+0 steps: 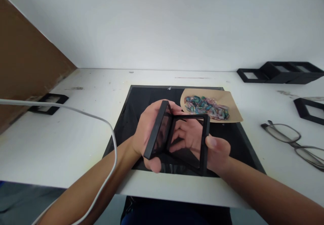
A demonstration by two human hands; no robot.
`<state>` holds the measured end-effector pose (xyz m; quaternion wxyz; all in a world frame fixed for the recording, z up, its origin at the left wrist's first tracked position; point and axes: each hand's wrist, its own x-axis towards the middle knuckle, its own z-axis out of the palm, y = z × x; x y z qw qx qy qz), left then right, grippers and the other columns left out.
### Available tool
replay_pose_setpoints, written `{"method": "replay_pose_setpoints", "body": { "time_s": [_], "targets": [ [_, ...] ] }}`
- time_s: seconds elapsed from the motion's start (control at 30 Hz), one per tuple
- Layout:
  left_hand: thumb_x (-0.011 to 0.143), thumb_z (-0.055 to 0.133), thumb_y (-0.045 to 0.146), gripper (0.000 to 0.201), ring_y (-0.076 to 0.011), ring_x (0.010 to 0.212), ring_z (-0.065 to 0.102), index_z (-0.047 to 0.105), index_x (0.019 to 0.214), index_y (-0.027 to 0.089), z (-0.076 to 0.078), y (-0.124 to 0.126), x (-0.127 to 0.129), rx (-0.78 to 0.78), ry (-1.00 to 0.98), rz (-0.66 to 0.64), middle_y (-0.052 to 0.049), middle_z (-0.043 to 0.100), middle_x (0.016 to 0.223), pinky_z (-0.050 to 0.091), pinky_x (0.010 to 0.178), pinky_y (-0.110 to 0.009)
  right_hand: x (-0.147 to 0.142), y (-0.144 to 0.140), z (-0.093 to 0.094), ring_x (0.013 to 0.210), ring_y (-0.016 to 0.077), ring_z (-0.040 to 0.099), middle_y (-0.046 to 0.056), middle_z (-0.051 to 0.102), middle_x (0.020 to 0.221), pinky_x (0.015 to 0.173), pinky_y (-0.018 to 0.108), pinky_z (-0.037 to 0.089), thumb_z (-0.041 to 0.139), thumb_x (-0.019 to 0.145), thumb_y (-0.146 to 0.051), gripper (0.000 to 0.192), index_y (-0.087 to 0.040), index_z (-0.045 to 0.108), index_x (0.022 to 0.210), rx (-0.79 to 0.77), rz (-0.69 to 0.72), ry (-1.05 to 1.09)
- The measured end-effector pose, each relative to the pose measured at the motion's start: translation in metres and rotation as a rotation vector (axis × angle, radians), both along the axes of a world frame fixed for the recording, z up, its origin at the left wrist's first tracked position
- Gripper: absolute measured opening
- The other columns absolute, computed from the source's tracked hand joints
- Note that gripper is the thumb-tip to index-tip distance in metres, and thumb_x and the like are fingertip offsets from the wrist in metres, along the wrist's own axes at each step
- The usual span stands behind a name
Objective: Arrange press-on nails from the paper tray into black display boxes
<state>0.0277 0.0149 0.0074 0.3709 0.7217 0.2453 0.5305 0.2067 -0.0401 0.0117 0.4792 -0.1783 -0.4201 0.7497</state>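
Head view has both forearms cut off at the bottom edge, where the left hand (145, 134) grips one leaf of an opened black hinged frame (181, 139) over a glossy black mat (238, 140), its clear film showing fingers behind, and the right hand (217, 150) clasps the other.

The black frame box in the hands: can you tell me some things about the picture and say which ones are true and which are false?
1. Both hands hold the black frame box open like a book. True: the left hand grips one half, the right hand the other.
2. The shiny stones lie on the white table. False: they lie on a brown paper.
3. Eyeglasses lie on the right. True.
4. The frame box is closed. False: it is open.
5. A white cable hangs on the left. True.
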Motion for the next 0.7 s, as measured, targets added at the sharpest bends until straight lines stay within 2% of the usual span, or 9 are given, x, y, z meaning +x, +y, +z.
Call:
{"method": "replay_pose_setpoints", "body": {
  "time_s": [0.1, 0.17, 0.27, 0.33, 0.37, 0.43, 0.57, 0.63, 0.7],
  "targets": [
    [0.052, 0.060, 0.100, 0.106, -0.0307, 0.106, 0.069, 0.051, 0.129, 0.029, 0.004, 0.001, 0.005, 0.016, -0.184, -0.028, -0.009, 0.064, 0.114, 0.061, 0.090, -0.046, 0.003, 0.002, -0.001, 0.095, 0.0263, 0.066, 0.007, 0.060, 0.110, 0.078, 0.046, 0.060, 0.070, 0.076, -0.064, 0.070, -0.026, 0.052, 0.132, 0.025, 0.034, -0.010],
    [0.053, 0.054, 0.103, 0.104, -0.0290, 0.100, 0.068, 0.055, 0.124, 0.027, 0.011, 0.000, 0.010, 0.024, -0.308, -0.025, -0.008, 0.063, 0.107, 0.061, 0.087, -0.046, 0.005, 0.003, -0.002, 0.096, 0.0273, 0.066, 0.010, 0.059, 0.120, 0.077, 0.046, 0.060, 0.069, 0.077, -0.064, 0.077, -0.030, 0.046, 0.143, 0.104, -0.055, -0.070],
    [0.059, 0.041, 0.105, 0.103, -0.0262, 0.090, 0.065, 0.060, 0.117, 0.023, 0.021, -0.002, 0.013, -0.051, -0.403, -0.053, -0.009, 0.063, 0.100, 0.059, 0.084, -0.046, 0.010, 0.004, -0.003, 0.093, 0.0248, 0.064, 0.011, 0.056, 0.132, 0.078, 0.044, 0.058, 0.067, 0.084, -0.057, 0.076, -0.036, 0.040, 0.152, 0.456, -0.430, -0.249],
    [0.063, 0.048, 0.100, 0.099, -0.0253, 0.088, 0.063, 0.061, 0.119, 0.020, 0.026, -0.002, 0.012, -0.113, -0.407, -0.122, -0.010, 0.063, 0.101, 0.059, 0.084, -0.046, 0.015, 0.006, 0.000, 0.094, 0.0260, 0.062, 0.011, 0.061, 0.122, 0.079, 0.044, 0.056, 0.062, 0.089, -0.051, 0.059, -0.031, 0.054, 0.144, 0.742, -0.621, -0.399],
    [0.064, 0.053, 0.098, 0.098, -0.0250, 0.088, 0.063, 0.061, 0.121, 0.019, 0.028, -0.002, 0.010, -0.127, -0.408, -0.159, -0.010, 0.063, 0.101, 0.059, 0.083, -0.045, 0.017, 0.007, 0.003, 0.095, 0.0270, 0.062, 0.012, 0.062, 0.114, 0.079, 0.044, 0.056, 0.059, 0.090, -0.049, 0.050, -0.028, 0.061, 0.136, 0.858, -0.655, -0.466],
    [0.063, 0.060, 0.093, 0.096, -0.0239, 0.085, 0.062, 0.061, 0.122, 0.018, 0.031, 0.000, 0.002, -0.170, -0.398, -0.227, -0.010, 0.063, 0.102, 0.059, 0.078, -0.041, 0.020, 0.009, 0.009, 0.095, 0.0268, 0.063, 0.012, 0.061, 0.108, 0.076, 0.041, 0.055, 0.054, 0.093, -0.048, 0.039, -0.023, 0.067, 0.120, 1.022, -0.660, -0.571],
    [0.065, 0.064, 0.086, 0.090, -0.0202, 0.075, 0.062, 0.062, 0.124, 0.018, 0.035, 0.004, -0.022, -0.405, -0.270, -0.334, -0.009, 0.063, 0.104, 0.057, 0.061, -0.034, 0.023, 0.011, 0.017, 0.079, 0.0206, 0.063, 0.010, 0.062, 0.096, 0.067, 0.035, 0.052, 0.054, 0.093, -0.051, 0.040, -0.018, 0.068, 0.108, 1.287, -0.635, -0.764],
    [0.067, 0.059, 0.087, 0.089, -0.0244, 0.081, 0.066, 0.064, 0.124, 0.018, 0.032, 0.007, -0.034, -0.456, -0.244, -0.327, -0.011, 0.067, 0.106, 0.060, 0.066, -0.037, 0.022, 0.009, 0.018, 0.073, 0.0181, 0.061, 0.008, 0.064, 0.090, 0.064, 0.033, 0.050, 0.058, 0.093, -0.052, 0.040, -0.018, 0.070, 0.108, 1.391, -0.600, -0.900],
    [0.077, 0.054, 0.081, 0.081, -0.0317, 0.102, 0.069, 0.068, 0.124, 0.015, 0.024, 0.010, -0.042, -0.378, -0.182, -0.216, -0.014, 0.072, 0.113, 0.060, 0.088, -0.043, 0.020, 0.007, 0.018, 0.070, 0.0150, 0.057, 0.006, 0.066, 0.090, 0.063, 0.030, 0.046, 0.063, 0.095, -0.044, 0.028, -0.020, 0.072, 0.106, 1.448, -0.568, -1.019]
  ]
}}
